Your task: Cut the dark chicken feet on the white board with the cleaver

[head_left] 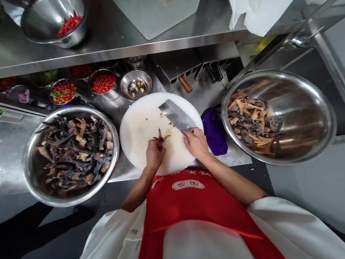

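Observation:
My left hand (155,153) pinches a brown chicken foot (160,135) over the round white cutting board (131,126), its toes pointing away from me and to the right. My right hand (197,143) is closed around the handle of a cleaver (175,114). The broad blade lies over the right side of the board, slanting away to the left. Small dark scraps dot the board. To the left, a steel bowl (26,162) is heaped with dark chicken feet (78,148). Another steel bowl (308,118) on the right has paler and dark chicken feet (250,118) in it.
A purple cloth (215,133) lies right of the board. Behind it stand a small bowl of scraps (136,85), chopped red chillies (103,82) and a knife rack (178,66). A steel shelf (104,50) overhangs the back, carrying a bowl (32,25) and a plastic tub (175,17).

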A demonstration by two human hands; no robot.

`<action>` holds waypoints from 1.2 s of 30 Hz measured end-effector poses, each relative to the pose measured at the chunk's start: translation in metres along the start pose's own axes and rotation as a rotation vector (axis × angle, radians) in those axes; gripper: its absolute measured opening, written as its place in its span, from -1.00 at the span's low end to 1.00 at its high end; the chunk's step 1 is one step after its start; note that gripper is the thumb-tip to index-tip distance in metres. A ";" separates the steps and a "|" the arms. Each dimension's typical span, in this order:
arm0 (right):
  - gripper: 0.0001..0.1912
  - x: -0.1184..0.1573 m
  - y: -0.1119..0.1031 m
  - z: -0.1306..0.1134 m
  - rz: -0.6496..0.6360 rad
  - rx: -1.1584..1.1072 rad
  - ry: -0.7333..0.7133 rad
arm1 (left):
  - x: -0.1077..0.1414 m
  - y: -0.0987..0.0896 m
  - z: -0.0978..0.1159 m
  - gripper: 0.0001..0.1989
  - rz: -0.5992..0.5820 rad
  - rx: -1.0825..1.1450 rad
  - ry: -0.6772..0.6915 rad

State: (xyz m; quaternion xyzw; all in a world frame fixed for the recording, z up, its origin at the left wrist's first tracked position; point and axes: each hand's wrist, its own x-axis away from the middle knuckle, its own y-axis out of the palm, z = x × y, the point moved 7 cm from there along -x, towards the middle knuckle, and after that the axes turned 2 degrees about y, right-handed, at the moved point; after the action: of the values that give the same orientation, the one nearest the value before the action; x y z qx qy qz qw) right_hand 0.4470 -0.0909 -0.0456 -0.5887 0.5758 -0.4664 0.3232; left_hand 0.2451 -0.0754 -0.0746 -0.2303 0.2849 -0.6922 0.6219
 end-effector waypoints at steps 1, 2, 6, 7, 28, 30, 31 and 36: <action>-0.65 0.002 -0.001 -0.010 0.009 -0.093 -0.023 | 0.003 -0.002 0.002 -0.75 0.001 0.047 0.029; -0.66 0.003 -0.001 -0.020 -0.008 -0.196 -0.039 | 0.007 -0.003 0.005 -0.75 0.004 0.092 0.059; -0.66 0.003 0.015 -0.051 -0.176 -0.594 0.073 | 0.020 -0.008 0.018 -0.80 0.066 0.169 0.160; -0.67 0.002 0.021 -0.054 -0.207 -0.680 0.135 | 0.022 -0.008 0.022 -0.81 0.084 0.163 0.184; -0.80 -0.001 0.026 -0.063 -0.327 -0.364 -0.086 | 0.035 -0.015 0.027 -0.78 -0.141 0.207 0.160; -0.85 -0.001 0.026 -0.067 -0.323 -0.278 -0.094 | 0.036 -0.018 0.028 -0.79 -0.136 0.200 0.130; -0.87 -0.001 0.026 -0.069 -0.326 -0.263 -0.099 | 0.036 -0.019 0.028 -0.79 -0.128 0.189 0.118; -0.86 0.000 0.035 -0.075 -0.374 -0.311 -0.143 | 0.040 -0.020 0.029 -0.81 -0.127 0.179 0.088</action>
State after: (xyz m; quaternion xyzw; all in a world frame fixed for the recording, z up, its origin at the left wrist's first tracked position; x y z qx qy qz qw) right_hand 0.3645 -0.0838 -0.0508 -0.7590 0.4974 -0.3811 0.1769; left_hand 0.2453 -0.1173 -0.0415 -0.1610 0.2338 -0.7622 0.5818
